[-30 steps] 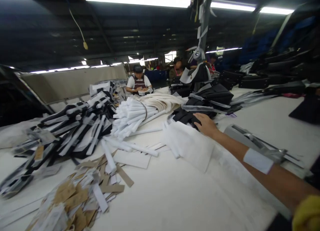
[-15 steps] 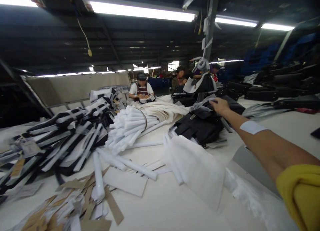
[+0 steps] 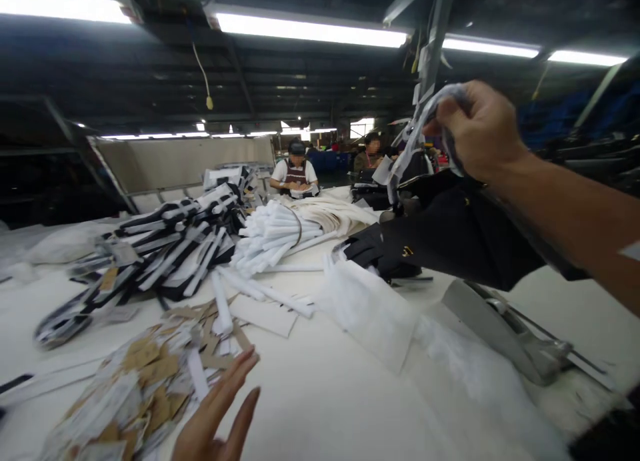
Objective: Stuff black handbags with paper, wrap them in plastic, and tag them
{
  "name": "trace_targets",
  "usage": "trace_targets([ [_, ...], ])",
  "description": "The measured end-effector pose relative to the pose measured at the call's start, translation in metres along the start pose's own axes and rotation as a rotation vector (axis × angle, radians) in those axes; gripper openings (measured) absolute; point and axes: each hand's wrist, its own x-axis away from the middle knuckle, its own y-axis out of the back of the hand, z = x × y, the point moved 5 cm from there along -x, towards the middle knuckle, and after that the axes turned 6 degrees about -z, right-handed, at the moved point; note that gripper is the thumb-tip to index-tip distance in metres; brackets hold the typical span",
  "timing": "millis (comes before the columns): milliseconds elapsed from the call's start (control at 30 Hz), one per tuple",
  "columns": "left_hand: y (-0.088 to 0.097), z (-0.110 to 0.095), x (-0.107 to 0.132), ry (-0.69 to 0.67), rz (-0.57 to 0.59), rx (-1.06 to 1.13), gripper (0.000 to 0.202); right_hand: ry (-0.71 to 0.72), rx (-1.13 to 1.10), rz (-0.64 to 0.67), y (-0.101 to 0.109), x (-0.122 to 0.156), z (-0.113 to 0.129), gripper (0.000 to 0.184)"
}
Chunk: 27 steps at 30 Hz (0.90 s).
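Note:
My right hand [image 3: 483,124] is raised at the upper right, fingers closed round the pale-wrapped handle [image 3: 413,138] of a black bag [image 3: 450,228]. The bag hangs tilted below that hand, its small gold-coloured fitting facing me; part of it is behind my forearm. Low in the view, my left hand [image 3: 220,411] has its fingers stretched out and apart, with nothing in it. Beside it lies a heap of brown card tags and clear plastic [image 3: 145,381]. A white sheet [image 3: 367,308] lies on the table between my hands.
Wrapped black straps [image 3: 175,248] are piled at the left. A tied bundle of white rolls [image 3: 280,231] lies mid-table. A grey sewing-machine-like device [image 3: 505,328] sits at the right. Across the table a co-worker [image 3: 296,171] handles something; another person [image 3: 369,154] is farther back.
My right hand has risen from the black bags, lifting one by its handle. My left hand has come into view at the bottom. The view has shifted somewhat.

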Motion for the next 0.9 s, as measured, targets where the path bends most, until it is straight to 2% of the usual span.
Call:
trace_targets([
  [33,-0.007,-0.009,-0.002,0.049,0.022,0.061,0.048,-0.005,-0.081,-0.015,0.009,0.014,0.023,0.057],
  [133,-0.021,-0.027,-0.006,0.199,0.103,0.244,0.068,-0.132,-0.348,0.066,0.030,0.059,0.079,0.052],
  [233,-0.009,-0.041,0.002,0.245,0.135,0.430,0.084,-0.335,-0.643,0.084,0.037,0.101,0.105,0.031],
  [333,0.022,-0.050,0.028,0.295,0.106,0.495,0.087,-0.616,-0.935,0.104,0.011,0.145,0.096,0.019],
  [400,0.040,-0.050,0.053,0.386,0.082,0.487,0.079,-0.730,-0.942,0.144,-0.023,0.180,0.079,0.018],
  [467,0.048,-0.042,0.081,0.493,0.098,0.457,0.072,-0.704,-0.610,0.295,-0.060,0.220,0.060,0.028],
  [500,0.048,-0.037,0.094,0.524,0.134,0.420,0.071,-0.711,-0.529,0.364,-0.077,0.242,0.051,0.030],
  [567,0.046,-0.025,0.116,0.515,0.218,0.268,0.069,-0.696,-0.352,0.540,-0.102,0.284,0.037,0.032],
  [600,0.046,-0.021,0.124,0.470,0.241,0.166,0.068,-0.690,-0.292,0.586,-0.106,0.301,0.032,0.032],
  [633,0.047,-0.018,0.129,0.406,0.248,0.064,0.066,-0.683,-0.237,0.622,-0.104,0.314,0.027,0.034],
  [700,0.052,-0.017,0.132,0.270,0.220,-0.092,0.064,-0.621,-0.151,0.679,-0.087,0.331,0.024,0.039],
  [800,0.058,-0.029,0.123,0.085,0.216,-0.196,0.065,-0.395,-0.045,0.831,-0.043,0.344,0.031,0.040],
  [900,0.051,-0.049,0.105,-0.153,0.285,-0.260,0.069,-0.181,-0.031,1.005,-0.002,0.365,0.047,0.046],
])
